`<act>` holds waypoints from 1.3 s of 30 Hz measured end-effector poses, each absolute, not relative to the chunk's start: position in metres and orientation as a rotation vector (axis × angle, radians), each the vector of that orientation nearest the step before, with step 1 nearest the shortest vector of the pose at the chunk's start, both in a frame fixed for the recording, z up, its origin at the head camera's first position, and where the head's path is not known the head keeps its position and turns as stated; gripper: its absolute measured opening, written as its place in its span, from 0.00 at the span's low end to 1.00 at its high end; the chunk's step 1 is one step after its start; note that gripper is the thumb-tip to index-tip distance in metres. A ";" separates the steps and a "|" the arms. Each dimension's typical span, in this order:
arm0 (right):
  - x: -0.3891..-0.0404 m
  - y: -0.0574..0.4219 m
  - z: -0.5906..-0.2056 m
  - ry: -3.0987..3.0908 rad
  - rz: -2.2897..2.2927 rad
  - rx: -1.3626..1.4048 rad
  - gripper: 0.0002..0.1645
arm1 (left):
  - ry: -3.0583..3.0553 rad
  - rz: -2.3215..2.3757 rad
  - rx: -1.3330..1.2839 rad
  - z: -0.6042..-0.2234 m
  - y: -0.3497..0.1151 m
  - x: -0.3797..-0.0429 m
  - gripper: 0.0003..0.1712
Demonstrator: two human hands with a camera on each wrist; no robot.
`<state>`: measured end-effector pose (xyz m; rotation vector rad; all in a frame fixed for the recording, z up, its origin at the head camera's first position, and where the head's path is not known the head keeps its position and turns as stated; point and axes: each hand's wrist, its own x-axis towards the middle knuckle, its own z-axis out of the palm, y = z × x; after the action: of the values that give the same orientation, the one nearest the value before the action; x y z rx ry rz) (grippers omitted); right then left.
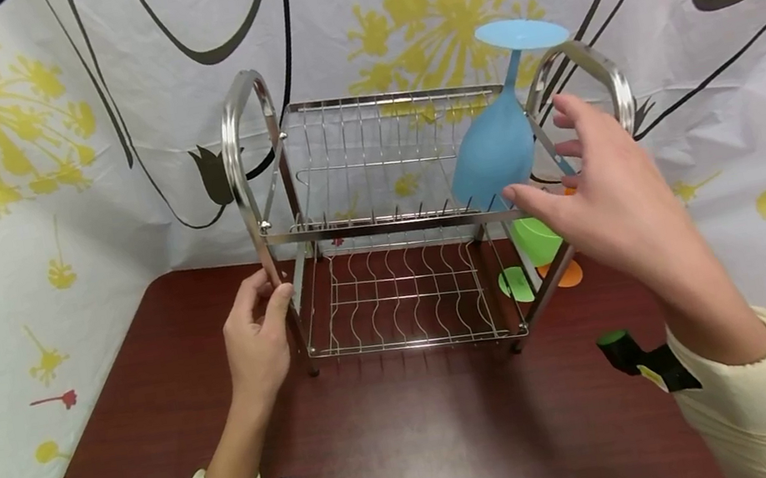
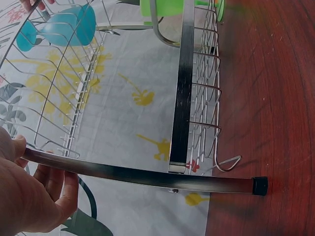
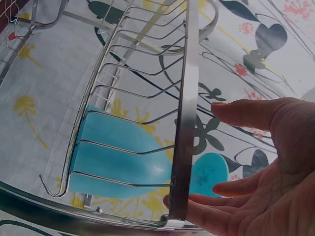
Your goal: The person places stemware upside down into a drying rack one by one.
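Observation:
A two-tier metal dish rack stands on the table. At the right end of its upper tier, a blue stemmed glass sits upside down and tilted, its round foot up above the rack's side arch. My left hand pinches the left front post of the rack between thumb and fingers. Beside the blue glass is my right hand, fingers spread and thumb near the front rail. The right wrist view shows that hand's palm with nothing held, and the glass's bowl behind the wires.
Behind the rack's right side are a green vessel, a green disc and an orange disc, partly hidden by the frame. A white floral sheet hangs behind the dark red table.

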<state>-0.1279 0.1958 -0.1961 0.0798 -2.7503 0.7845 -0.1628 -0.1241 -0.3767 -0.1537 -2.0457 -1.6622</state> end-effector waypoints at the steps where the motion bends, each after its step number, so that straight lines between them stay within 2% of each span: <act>1: -0.126 0.196 -0.196 -2.750 0.789 0.082 0.58 | -2.045 -1.662 -0.152 -0.377 -0.124 -0.163 0.14; 13: -0.111 0.199 -0.200 -2.668 0.913 0.121 0.52 | -2.045 -1.668 -0.162 -0.378 -0.124 -0.163 0.15; 27: -0.096 0.197 -0.214 -2.353 1.029 0.220 0.27 | -2.035 -1.665 -0.168 -0.378 -0.124 -0.163 0.15; 39: -0.091 0.205 -0.224 -2.382 1.005 0.166 0.18 | -2.042 -1.648 -0.171 -0.380 -0.125 -0.165 0.15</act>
<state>-0.0915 0.2045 -0.2243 0.1663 -2.3823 1.0049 -0.1651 -0.1252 -0.3800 -0.1709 -2.0422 -1.6475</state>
